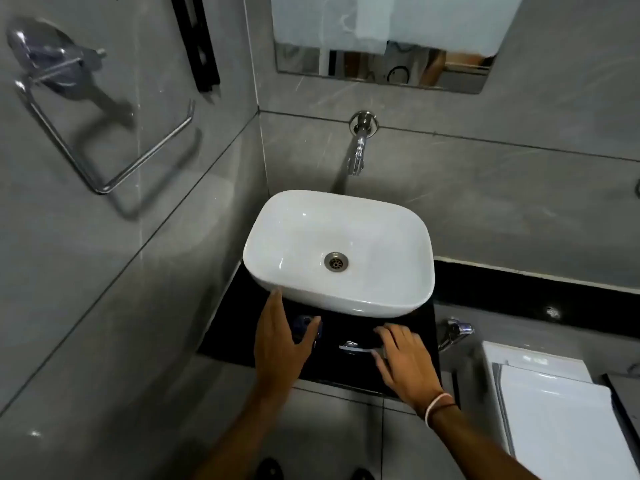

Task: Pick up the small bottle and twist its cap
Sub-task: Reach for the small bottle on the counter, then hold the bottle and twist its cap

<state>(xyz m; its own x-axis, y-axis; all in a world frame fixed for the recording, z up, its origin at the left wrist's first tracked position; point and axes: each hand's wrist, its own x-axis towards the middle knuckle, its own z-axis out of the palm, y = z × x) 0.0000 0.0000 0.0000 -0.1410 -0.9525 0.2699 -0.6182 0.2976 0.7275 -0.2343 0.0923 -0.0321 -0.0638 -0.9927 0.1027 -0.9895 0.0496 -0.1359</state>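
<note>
Neither grip has closed on anything yet. On the left, the hand (277,344) is spread wide, fingers reaching toward the near left corner of the basin (346,299), thumb swung out to the right. Between thumb and fingers sits the bottle (306,325), a small, blurred blue shape on the black tabletop (228,327), just beside the basin's near wall. The thumb tip appears to touch it or nearly so; the blur makes it hard to say. That open span reads as a hand shaping itself to come round the bottle from the left, since the basin blocks any approach from the far side.

To the right, the other hand (403,360) lies flat and released, fingers pointing left, palm down on the near part of the tabletop. Its fingertips rest by a shiny metal object (356,347) whose nature I cannot make out. A band circles that wrist. This hand seems to be waiting, well placed to take the cap once the bottle is lifted, as a twist needs one hand to hold and one to turn.

By my reading the task is at its very start: the bottle stands on the tabletop, not lifted, cap untouched. It sits close under the basin's overhanging rim, so the grip will likely need to close low on the body and draw it toward the near edge before raising it.
</note>
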